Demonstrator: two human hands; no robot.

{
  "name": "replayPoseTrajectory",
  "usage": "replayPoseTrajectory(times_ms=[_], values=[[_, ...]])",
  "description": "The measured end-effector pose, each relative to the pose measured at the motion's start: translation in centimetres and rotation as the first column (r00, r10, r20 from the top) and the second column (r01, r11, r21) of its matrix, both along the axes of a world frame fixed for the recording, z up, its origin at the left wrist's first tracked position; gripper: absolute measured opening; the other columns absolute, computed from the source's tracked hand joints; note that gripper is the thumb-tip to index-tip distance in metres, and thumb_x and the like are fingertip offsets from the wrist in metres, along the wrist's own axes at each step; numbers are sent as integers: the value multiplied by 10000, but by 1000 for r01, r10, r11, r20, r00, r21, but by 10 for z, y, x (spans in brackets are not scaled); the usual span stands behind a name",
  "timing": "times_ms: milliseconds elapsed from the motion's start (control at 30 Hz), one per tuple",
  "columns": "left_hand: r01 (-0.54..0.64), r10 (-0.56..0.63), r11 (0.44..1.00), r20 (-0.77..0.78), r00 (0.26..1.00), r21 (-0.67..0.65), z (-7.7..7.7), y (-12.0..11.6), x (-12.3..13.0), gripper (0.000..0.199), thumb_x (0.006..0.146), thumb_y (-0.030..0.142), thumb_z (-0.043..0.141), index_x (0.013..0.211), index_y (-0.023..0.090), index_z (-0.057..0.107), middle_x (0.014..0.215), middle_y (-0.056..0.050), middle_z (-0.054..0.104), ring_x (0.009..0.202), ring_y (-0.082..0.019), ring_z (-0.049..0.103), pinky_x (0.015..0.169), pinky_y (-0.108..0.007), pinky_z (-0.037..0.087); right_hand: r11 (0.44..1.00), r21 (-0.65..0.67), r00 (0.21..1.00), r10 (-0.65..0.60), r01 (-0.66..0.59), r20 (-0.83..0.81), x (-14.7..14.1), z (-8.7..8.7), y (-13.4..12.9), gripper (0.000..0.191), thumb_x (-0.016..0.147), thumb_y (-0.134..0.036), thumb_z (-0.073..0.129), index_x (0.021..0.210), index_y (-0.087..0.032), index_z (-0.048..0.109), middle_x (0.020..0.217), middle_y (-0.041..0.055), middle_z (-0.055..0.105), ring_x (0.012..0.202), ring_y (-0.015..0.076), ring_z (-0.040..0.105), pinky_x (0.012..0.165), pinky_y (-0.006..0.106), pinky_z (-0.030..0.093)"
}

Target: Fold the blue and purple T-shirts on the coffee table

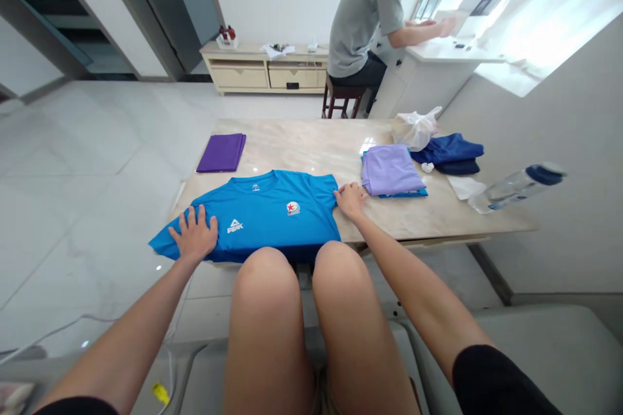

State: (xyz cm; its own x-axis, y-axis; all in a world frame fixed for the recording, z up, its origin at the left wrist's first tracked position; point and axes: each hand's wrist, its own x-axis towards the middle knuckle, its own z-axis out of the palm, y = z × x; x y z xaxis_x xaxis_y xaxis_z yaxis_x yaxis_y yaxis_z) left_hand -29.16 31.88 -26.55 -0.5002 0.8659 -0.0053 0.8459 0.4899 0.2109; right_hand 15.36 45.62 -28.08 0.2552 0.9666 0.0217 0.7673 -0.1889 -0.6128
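A bright blue T-shirt (272,215) lies spread flat on a marble table (311,154), its collar on the far side and a white logo and round badge on its front. My left hand (195,235) presses palm down on the shirt's left side, fingers spread. My right hand (350,200) rests at the end of the right sleeve, fingers over its edge. The near part of the shirt is hidden behind my thighs and hangs past the table edge.
Folded purple cloth (221,152), a folded lilac garment (390,170) on blue cloth, a navy garment (450,152), a plastic bag (415,128) and a water bottle (518,188) lie on the table. A seated person (360,19) works at a counter beyond.
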Motion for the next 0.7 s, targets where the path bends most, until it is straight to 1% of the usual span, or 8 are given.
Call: replayPoseTrajectory(times_ms=[100, 200, 300, 400, 467, 500, 567, 700], values=[[20, -20, 1000, -11, 1000, 13, -1, 2, -2, 807, 1120, 513, 235, 1788, 80, 366, 1882, -217, 275, 1749, -474, 212, 1388, -788, 110, 1000, 23, 1000, 20, -20, -24, 16, -1, -8, 205, 1065, -327, 592, 1082, -187, 740, 1113, 144, 816, 1115, 296, 744, 1069, 431, 522], [37, -36, 999, -27, 999, 31, -2, 2, -3, 801, 1116, 504, 258, 1781, 73, 377, 1869, -233, 303, 1743, -474, 227, 1386, -788, 121, 1000, 10, 1000, 15, -15, -25, 42, -4, -16, 243, 1083, -320, 559, 1173, -167, 724, 996, 116, 821, 976, 267, 767, 960, 371, 550], [47, -45, 998, -37, 998, 47, -2, 1, -3, 799, 1114, 502, 276, 1773, 64, 391, 1855, -246, 329, 1736, -480, 241, 1382, -789, 143, 1000, -2, 1000, 21, -21, 12, 50, -8, -13, 230, 1062, -351, 615, 1145, -173, 735, 1077, 139, 816, 1058, 292, 753, 1002, 390, 536], [50, -48, 997, -31, 998, 55, -2, 1, -3, 793, 1114, 489, 278, 1771, 61, 394, 1854, -248, 330, 1734, -479, 248, 1383, -787, 144, 1000, -12, 997, -8, 9, 72, 30, -12, 3, 312, 1055, -472, 663, 1131, -181, 745, 1271, 197, 766, 1276, 368, 667, 1130, 495, 479], [52, -50, 997, -26, 998, 64, -2, 1, -3, 791, 1113, 488, 279, 1770, 65, 398, 1856, -243, 329, 1736, -473, 247, 1388, -780, 139, 999, -23, 994, -36, 39, 108, 11, -12, 16, 346, 1018, -518, 717, 1112, -186, 748, 1367, 219, 719, 1360, 410, 599, 1175, 563, 436], [53, -52, 996, -24, 998, 71, -2, 0, -3, 792, 1113, 490, 278, 1769, 65, 402, 1855, -243, 330, 1736, -472, 245, 1390, -778, 137, 999, -27, 993, -40, 43, 115, 3, -12, 21, 330, 1003, -510, 735, 1090, -192, 749, 1370, 213, 715, 1357, 409, 594, 1178, 571, 433], [54, -53, 995, -18, 998, 82, -2, 0, -3, 799, 1111, 496, 277, 1766, 58, 405, 1852, -249, 333, 1735, -475, 243, 1388, -780, 139, 999, -28, 994, -25, 28, 109, -3, -9, 26, 251, 1004, -453, 725, 1044, -206, 743, 1268, 172, 753, 1265, 366, 641, 1141, 521, 471], [59, -58, 995, -9, 998, 86, -3, 0, -3, 800, 1108, 497, 282, 1767, 62, 406, 1851, -253, 334, 1737, -478, 238, 1391, -775, 132, 999, 11, 995, -34, 33, 95, 22, -2, 9, 206, 1059, -371, 604, 1115, -209, 719, 1056, 130, 790, 1031, 309, 706, 980, 412, 545]])
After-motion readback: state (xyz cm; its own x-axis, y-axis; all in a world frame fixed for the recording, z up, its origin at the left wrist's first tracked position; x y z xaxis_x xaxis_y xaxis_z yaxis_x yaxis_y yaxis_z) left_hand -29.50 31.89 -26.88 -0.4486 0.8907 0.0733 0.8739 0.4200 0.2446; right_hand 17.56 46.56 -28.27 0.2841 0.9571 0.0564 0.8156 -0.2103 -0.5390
